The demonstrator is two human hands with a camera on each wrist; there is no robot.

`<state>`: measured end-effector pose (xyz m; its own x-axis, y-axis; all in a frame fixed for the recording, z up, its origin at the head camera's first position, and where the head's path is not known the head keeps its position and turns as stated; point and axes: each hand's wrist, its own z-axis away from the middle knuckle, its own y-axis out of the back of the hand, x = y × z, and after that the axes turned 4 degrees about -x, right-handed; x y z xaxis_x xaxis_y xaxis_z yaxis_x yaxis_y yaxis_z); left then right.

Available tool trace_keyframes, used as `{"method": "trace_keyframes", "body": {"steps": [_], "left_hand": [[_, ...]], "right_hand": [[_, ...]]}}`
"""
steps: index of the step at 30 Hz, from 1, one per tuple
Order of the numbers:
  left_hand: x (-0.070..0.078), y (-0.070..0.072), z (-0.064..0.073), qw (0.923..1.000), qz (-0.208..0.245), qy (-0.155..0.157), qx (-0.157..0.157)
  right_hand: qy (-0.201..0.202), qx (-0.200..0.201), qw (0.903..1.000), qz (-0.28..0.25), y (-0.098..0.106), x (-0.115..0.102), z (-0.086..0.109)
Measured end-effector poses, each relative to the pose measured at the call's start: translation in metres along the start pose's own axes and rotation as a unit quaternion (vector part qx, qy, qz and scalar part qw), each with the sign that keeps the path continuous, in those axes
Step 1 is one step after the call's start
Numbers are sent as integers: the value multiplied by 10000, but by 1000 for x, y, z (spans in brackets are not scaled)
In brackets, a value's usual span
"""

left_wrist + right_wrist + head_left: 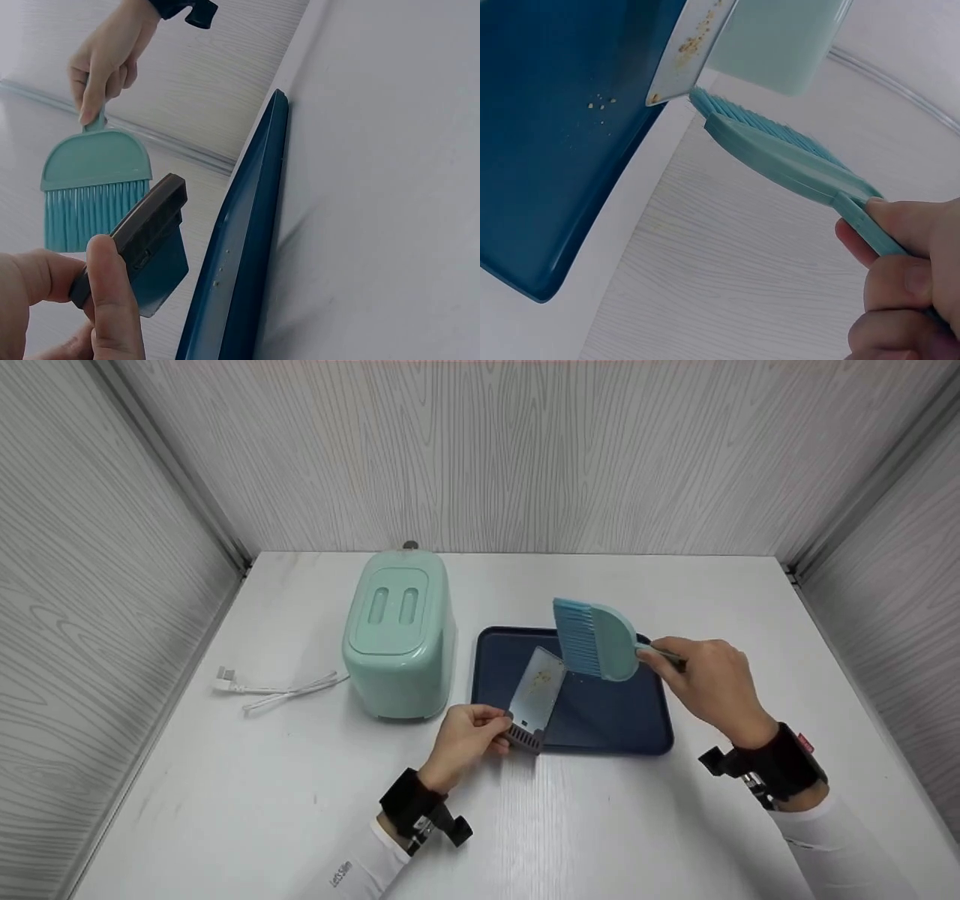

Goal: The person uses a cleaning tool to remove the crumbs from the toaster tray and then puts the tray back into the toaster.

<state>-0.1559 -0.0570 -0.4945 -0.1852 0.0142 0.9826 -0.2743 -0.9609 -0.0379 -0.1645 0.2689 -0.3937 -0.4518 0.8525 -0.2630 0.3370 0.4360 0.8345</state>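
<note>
Where left hand (466, 739) fingers pinch the grey end of a crumb tray (535, 699) tilted over a dark blue tray (600, 718), right hand (709, 679) fingers curled round handle of teal brush (596, 639), bristles beside crumb tray, mint toaster (400, 634) left, white cord (274, 690), white bench (255, 795).

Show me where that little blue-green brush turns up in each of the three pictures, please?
Head view: the brush is right of centre, above the dark blue tray, its handle gripped by the right hand.
Left wrist view: brush at the left, bristles pointing down.
Right wrist view: brush slants across the middle.
Shared landmark: the dark blue tray, seen in all three.
</note>
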Motion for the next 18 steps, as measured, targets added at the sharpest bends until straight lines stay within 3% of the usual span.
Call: {"method": "trace_keyframes", "body": {"steps": [10, 18], "left_hand": [[-2, 1, 2, 10000, -9, 10, -90], [-2, 2, 1, 9999, -10, 11, -123]], "right_hand": [[465, -200, 9978, -440, 1, -29, 4], [704, -446, 9940, -712, -13, -48, 7]]}}
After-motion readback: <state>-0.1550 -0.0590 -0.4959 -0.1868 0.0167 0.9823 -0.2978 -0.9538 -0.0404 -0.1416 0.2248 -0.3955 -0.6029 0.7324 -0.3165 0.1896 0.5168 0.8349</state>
